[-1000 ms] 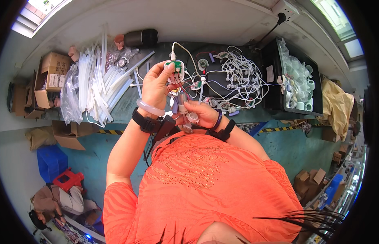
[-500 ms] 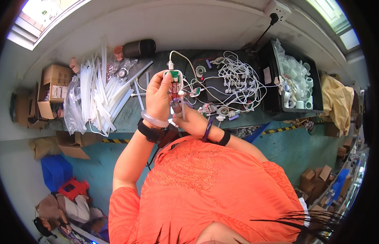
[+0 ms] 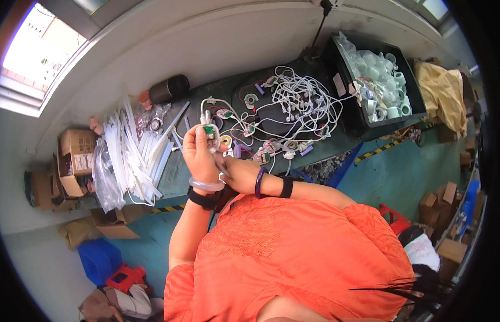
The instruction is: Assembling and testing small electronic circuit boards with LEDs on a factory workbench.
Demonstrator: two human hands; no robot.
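Your left hand (image 3: 200, 158) is raised over the near edge of the dark green tabletop (image 3: 207, 88), thumb and fingers pinched closed on a small white casing with a green circuit board (image 3: 209, 130). Right hand (image 3: 242, 174) sits just below, fingers curled in toward the casing; its fingertips are hidden, so grip and opening can't be told.

Step in hand, by my reading: handling the casing with its board facing up. A next move would call for a steady left pinch and a light right hand, sparing the board and leads.

In the way: the white cable (image 3: 228, 105) arcing from the casing's top end could tug. Right of it, a tangle of thin white cables (image 3: 306, 99) crowds the bench, with a small purple cylinder (image 3: 306, 151) near the front edge. Left, a fanned heap of translucent white plastic strips (image 3: 121, 161). Far right, a black plastic bin (image 3: 331, 59) of white rings (image 3: 392, 111).
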